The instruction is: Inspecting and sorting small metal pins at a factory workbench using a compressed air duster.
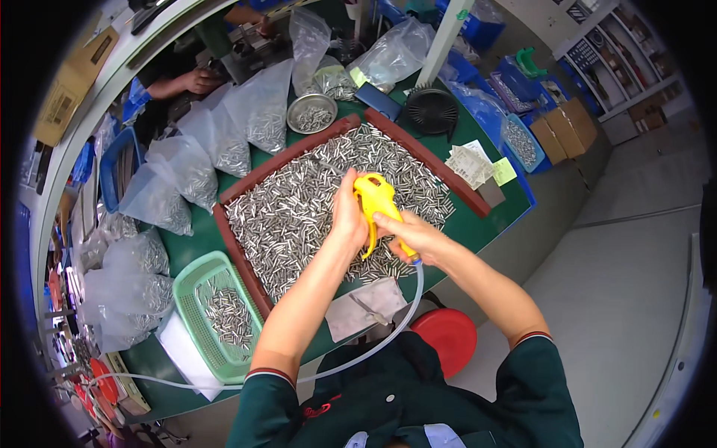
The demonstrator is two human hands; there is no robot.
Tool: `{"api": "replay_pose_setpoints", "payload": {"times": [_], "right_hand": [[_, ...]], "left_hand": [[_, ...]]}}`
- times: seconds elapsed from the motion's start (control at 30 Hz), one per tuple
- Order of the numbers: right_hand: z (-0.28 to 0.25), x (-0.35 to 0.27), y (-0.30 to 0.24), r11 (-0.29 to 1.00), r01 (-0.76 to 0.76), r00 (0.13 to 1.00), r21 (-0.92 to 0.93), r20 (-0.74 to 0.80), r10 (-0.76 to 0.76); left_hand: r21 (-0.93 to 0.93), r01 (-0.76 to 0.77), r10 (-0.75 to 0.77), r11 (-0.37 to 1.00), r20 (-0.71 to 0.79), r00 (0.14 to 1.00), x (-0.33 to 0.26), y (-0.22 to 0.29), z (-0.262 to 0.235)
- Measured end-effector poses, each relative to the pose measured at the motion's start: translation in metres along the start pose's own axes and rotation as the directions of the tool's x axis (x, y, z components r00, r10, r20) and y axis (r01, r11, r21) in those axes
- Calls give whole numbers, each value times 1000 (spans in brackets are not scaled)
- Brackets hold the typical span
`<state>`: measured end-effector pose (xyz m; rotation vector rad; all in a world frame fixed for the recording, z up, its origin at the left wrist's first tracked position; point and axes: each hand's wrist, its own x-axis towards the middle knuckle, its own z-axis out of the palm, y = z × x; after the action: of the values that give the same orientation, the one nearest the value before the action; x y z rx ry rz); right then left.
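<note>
Yellow air gun (379,196) over the middle of a wide bed of small metal pins (299,216) on a green bench (489,224); the right hand (420,237) is wrapped around its handle; the left hand (348,213) stands upright along its left side, fingers extended, though whether it grips anything cannot be told; brown rails (429,163) border the pins at left, back and right; clear bags (263,104) of pins crowd beyond the left and back rails, and a metal dish (290,117) of pins sits just behind the back rail; a dark blue box (377,101) and a black dish (430,112) stand near the back corner, with papers (469,166) and a yellow note (504,171) beyond the right rail; a green basket (181,291), partly filled with pins, is just left of the left rail, beside a white sheet (187,352); a pale hose (345,367) runs from the gun's handle across the front and past the basket to the left, passing in front of the body; a co-worker's hand (200,81) shows behind the bags; the bench's near edge slants up to the right; tweezers (369,308) on a grey cloth (351,317) lie between that edge and the pins; a narrow green strip shows between the bags and the left rail, a wider one right of the right rail; a red stool (448,340) stands below the near edge, and grey floor (590,306) stretches off to the right
</note>
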<state>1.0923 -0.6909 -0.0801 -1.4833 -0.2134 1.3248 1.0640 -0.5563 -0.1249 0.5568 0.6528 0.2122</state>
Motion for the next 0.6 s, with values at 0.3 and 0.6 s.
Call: {"api": "replay_pose_setpoints", "payload": {"times": [0.3,0.6], "right_hand": [[-46,-24,-51,896,-129,983,-425,-176,58],[-72,-35,-69,512,-243,959,-824,-285,-3]], "left_hand": [[824,-564,758,58,331,561,71,20,-68],[681,-493,146,-542,654,743,120,-13,-49]]}}
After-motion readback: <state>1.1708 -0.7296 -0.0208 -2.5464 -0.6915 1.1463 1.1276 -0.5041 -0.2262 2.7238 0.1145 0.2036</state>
